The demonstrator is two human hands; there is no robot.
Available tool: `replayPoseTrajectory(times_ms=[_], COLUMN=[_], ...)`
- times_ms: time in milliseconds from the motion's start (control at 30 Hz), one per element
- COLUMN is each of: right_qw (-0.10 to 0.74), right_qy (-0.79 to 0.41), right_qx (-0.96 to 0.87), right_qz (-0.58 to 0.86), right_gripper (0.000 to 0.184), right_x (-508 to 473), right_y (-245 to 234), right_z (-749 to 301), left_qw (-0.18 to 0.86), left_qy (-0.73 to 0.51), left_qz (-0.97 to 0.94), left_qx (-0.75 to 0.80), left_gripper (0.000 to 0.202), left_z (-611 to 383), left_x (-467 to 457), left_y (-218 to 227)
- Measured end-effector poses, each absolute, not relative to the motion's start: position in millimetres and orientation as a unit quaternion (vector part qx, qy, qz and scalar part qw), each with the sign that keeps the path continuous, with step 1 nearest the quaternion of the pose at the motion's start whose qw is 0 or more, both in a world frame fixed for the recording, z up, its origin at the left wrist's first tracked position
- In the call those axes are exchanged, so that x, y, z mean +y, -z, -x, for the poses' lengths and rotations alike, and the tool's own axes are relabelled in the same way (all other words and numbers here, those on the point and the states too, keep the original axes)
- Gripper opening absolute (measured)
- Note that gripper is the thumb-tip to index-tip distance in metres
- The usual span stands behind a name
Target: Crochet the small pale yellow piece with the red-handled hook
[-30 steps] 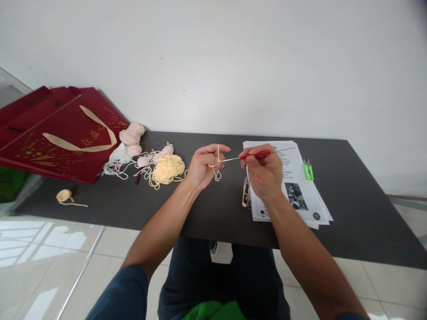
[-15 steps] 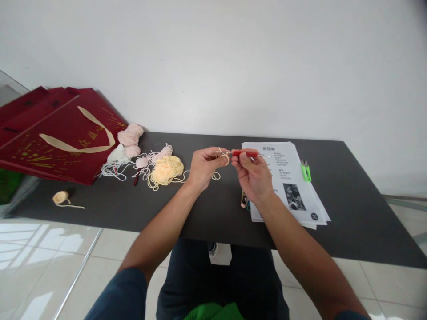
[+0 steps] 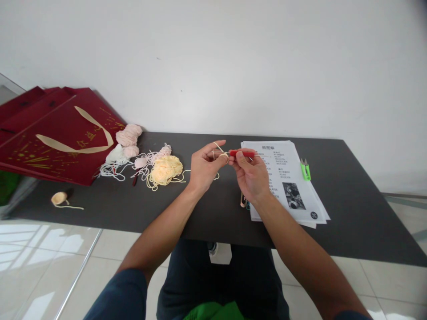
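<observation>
My left hand [image 3: 204, 166] is closed, pinching a strand of pale yellow yarn [image 3: 218, 148] looped over its fingers above the dark table [image 3: 350, 213]. My right hand [image 3: 251, 174] is closed on a crochet hook with a red handle [image 3: 243, 153], whose metal tip points left into the yarn loop at my left fingertips. The two hands almost touch. The strand trails down to a loose heap of yellow yarn [image 3: 166, 170] on the table to the left.
Pink and white yarn bundles [image 3: 128, 138] lie beside red gift bags [image 3: 56, 133] at the left. A small yarn piece [image 3: 58, 198] sits near the front edge. Printed sheets [image 3: 287, 178], green snips [image 3: 304, 170] and a small tool [image 3: 243, 202] lie at the right.
My right hand has moved left with the hook, bringing its tip into the yarn at my left fingers. The left hand stayed roughly in place, its fingers shifting on the loop.
</observation>
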State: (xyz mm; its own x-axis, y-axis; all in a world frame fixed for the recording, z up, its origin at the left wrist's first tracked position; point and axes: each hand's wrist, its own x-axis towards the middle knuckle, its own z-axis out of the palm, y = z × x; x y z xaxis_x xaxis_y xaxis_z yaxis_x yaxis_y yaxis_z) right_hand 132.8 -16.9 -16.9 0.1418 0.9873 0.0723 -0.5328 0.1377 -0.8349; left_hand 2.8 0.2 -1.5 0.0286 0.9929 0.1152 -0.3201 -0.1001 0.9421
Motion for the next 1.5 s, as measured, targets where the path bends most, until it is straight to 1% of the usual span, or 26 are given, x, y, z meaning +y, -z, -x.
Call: replayPoseTrajectory(times_ms=[133,233,433,700,1033,1400,1500], right_qw=[0.683,0.699,0.738,0.75,0.748,0.756,0.758], right_qy=[-0.553,-0.538,-0.487,-0.397,-0.352,-0.264,-0.262], right_qx=[-0.338,-0.338,-0.352,-0.424,-0.455,-0.481,-0.484], right_qz=[0.337,0.329,0.307,0.316,0.331,0.357,0.352], right_gripper=[0.02,0.019,0.023,0.021,0.018,0.014,0.014], right_x=[-17.7,-18.7,-19.3,-18.4,-16.7,-27.3,-27.9], right_y=[15.9,13.2,7.9,13.8,19.1,12.6,12.6], right_z=[-132.8,-132.8,-135.9,-142.4,-143.8,-135.2,-133.8], left_qw=[0.518,0.491,0.476,0.458,0.451,0.428,0.42], left_qy=[-0.611,-0.618,-0.626,-0.641,-0.646,-0.662,-0.667], left_qz=[-0.47,-0.485,-0.492,-0.49,-0.485,-0.458,-0.452], left_qx=[0.37,0.376,0.374,0.374,0.379,0.411,0.416], left_gripper=[0.04,0.042,0.045,0.042,0.04,0.035,0.035], left_z=[-4.3,-4.2,-3.4,-1.7,-2.1,-4.6,-4.7], left_x=[0.2,1.2,2.4,1.5,-0.5,-2.1,-1.6], left_y=[1.9,3.6,6.1,5.4,5.1,0.6,1.1])
